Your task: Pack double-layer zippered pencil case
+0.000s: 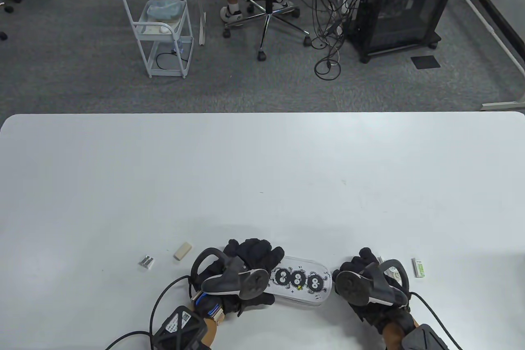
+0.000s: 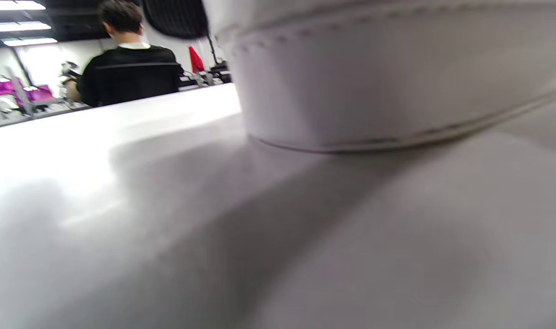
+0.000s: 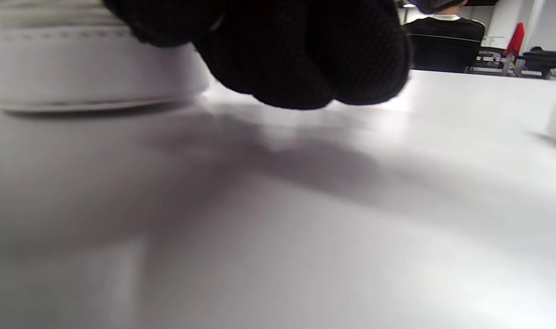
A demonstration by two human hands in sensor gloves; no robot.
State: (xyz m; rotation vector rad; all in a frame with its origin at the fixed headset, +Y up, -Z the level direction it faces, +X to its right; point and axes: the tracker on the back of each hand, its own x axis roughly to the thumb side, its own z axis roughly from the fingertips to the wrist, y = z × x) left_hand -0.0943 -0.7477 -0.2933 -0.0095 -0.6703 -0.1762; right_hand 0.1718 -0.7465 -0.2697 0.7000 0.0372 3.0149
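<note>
The white pencil case, printed with three black soot figures, lies flat near the table's front edge. My left hand rests on its left end, with the gloved fingers curled over the top. My right hand is at its right end, fingers bunched against it. In the right wrist view the curled fingers hang just beside the case's stitched wall; what they pinch is hidden. The left wrist view shows only the case's side wall close up, with no fingers in it.
A beige eraser and a small metal sharpener lie left of my left hand. A small green-and-white item lies right of my right hand. Another small object is partly hidden under the right tracker.
</note>
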